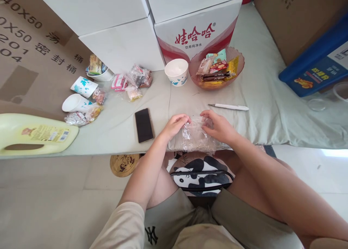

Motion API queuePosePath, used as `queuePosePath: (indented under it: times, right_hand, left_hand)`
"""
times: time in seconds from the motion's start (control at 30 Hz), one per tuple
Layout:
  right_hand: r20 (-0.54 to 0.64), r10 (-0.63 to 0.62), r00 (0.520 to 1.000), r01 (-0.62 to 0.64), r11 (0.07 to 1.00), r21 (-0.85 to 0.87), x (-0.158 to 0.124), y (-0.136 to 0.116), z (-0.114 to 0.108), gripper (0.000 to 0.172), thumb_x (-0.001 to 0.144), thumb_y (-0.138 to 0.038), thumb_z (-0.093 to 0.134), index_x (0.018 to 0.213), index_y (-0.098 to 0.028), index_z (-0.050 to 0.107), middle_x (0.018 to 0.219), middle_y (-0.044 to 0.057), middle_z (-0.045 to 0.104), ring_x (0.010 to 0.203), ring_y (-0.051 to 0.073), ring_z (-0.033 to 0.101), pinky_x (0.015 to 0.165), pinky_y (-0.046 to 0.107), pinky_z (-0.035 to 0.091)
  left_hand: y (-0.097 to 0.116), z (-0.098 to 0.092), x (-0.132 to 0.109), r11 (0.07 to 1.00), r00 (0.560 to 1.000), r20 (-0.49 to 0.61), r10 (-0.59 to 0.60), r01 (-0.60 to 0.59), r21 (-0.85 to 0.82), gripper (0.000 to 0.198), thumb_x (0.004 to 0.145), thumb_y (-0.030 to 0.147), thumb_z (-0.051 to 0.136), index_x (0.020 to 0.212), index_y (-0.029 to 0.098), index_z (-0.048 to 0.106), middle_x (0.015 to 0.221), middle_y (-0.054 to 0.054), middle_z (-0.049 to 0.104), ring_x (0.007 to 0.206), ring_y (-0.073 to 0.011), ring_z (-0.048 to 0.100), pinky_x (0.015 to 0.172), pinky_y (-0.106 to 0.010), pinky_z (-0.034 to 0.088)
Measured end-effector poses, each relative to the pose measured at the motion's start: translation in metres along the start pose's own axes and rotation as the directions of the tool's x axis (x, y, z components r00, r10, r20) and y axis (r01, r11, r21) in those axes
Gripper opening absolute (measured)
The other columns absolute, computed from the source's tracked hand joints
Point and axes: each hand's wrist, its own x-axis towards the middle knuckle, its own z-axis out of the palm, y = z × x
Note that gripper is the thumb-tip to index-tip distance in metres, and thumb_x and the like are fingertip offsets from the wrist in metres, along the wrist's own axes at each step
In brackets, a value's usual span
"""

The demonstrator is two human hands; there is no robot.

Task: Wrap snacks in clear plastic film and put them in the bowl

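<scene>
Both my hands rest on a clear crinkled plastic bag lying at the near edge of the cloth-covered surface. My left hand pinches the bag's left top corner with curled fingers. My right hand grips the bag's right top edge, fingers bent over the plastic. What the bag holds I cannot make out. A white pen-like tool lies just beyond my right hand. A black phone lies face up left of my left hand.
A pink glass bowl of wrapped snacks and a paper cup stand before a white printed carton. Two tipped cups, loose snack packets and a yellow jug lie left. A blue box sits right.
</scene>
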Motion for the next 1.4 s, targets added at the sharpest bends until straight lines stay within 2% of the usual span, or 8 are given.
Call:
queuePosePath:
  times: [0.27,0.43,0.57,0.7,0.83,1.03,1.27,1.4]
  right_hand:
    - [-0.086,0.167,0.982,-0.122,0.915,0.384,0.005,0.007,0.004,0.076,0.075,-0.044,0.074,0.142,-0.020,0.046,0.113,0.010,0.065,0.084,0.020,0.065,0.080,0.039,0.056]
    - [0.003,0.230,0.973,-0.211,0.883,0.419,0.007,0.011,0.003,0.036,0.076,-0.047,0.076,0.098,-0.020,0.067,0.092,0.007,0.070,0.085,0.024,0.066,0.084,0.042,0.055]
    - [-0.058,0.285,0.957,-0.224,0.849,0.479,0.007,0.008,0.005,0.032,0.077,-0.051,0.074,0.084,-0.020,0.068,0.088,0.006,0.072,0.084,0.023,0.066,0.084,0.041,0.053]
    - [-0.154,0.297,0.942,-0.168,0.818,0.550,0.006,0.005,0.008,0.040,0.074,-0.051,0.076,0.098,-0.021,0.067,0.107,0.008,0.074,0.103,0.026,0.069,0.097,0.044,0.052]
    - [-0.084,0.291,0.953,-0.167,0.737,0.655,0.005,0.001,0.007,0.055,0.071,-0.047,0.082,0.116,-0.024,0.059,0.117,0.008,0.073,0.108,0.025,0.069,0.097,0.043,0.054]
    - [0.011,0.332,0.943,-0.259,0.712,0.652,0.006,-0.004,0.004,0.043,0.064,-0.043,0.084,0.090,-0.021,0.058,0.070,-0.002,0.063,0.064,0.014,0.060,0.065,0.029,0.049]
    - [0.140,0.327,0.935,-0.351,0.781,0.517,0.005,-0.006,0.002,0.039,0.073,-0.046,0.072,0.100,-0.023,0.057,0.058,-0.003,0.065,0.055,0.017,0.060,0.057,0.029,0.046]
    - [0.041,0.338,0.940,-0.300,0.766,0.568,0.006,-0.007,-0.001,0.037,0.071,-0.046,0.070,0.097,-0.021,0.061,0.058,-0.003,0.063,0.053,0.015,0.058,0.058,0.029,0.046]
  left_hand:
    - [-0.002,0.005,0.005,0.948,0.990,-0.134,0.052,-0.091,-0.304,0.042,0.058,0.018,0.083,0.075,0.019,0.045,0.090,0.004,0.064,0.074,-0.0077,0.066,0.073,-0.022,0.049]
    - [0.007,0.002,0.001,0.849,0.992,-0.114,0.044,-0.098,-0.519,0.054,0.056,0.005,0.077,0.097,0.025,0.048,0.095,0.007,0.067,0.083,-0.0113,0.073,0.080,-0.025,0.054]
    - [0.010,0.003,-0.004,0.770,0.999,0.034,-0.034,0.047,-0.636,0.068,0.063,0.022,0.087,0.119,0.031,0.048,0.113,0.001,0.074,0.100,-0.0215,0.076,0.088,-0.036,0.058]
    - [0.006,0.015,-0.004,0.829,0.982,0.091,-0.163,0.186,-0.527,0.072,0.061,0.022,0.093,0.121,0.026,0.053,0.113,-0.005,0.077,0.092,-0.0213,0.076,0.080,-0.034,0.058]
    - [0.004,0.020,-0.003,0.867,0.980,0.028,-0.198,0.188,-0.462,0.055,0.067,0.011,0.083,0.117,0.021,0.061,0.100,-0.005,0.080,0.080,-0.0159,0.075,0.073,-0.027,0.056]
    - [0.007,0.011,-0.002,0.861,0.979,0.053,-0.194,0.196,-0.469,0.034,0.072,0.011,0.071,0.106,0.017,0.068,0.094,-0.007,0.081,0.085,-0.0193,0.078,0.073,-0.026,0.059]
    - [0.006,0.009,-0.001,0.932,0.988,-0.043,-0.147,0.124,-0.339,0.017,0.084,0.017,0.064,0.101,0.018,0.067,0.074,-0.001,0.074,0.070,-0.0155,0.074,0.068,-0.025,0.058]
    - [0.005,0.007,-0.001,0.978,0.992,-0.104,-0.077,0.055,-0.200,0.011,0.085,0.022,0.064,0.096,0.021,0.065,0.054,0.008,0.053,0.045,-0.0099,0.055,0.047,-0.020,0.047]
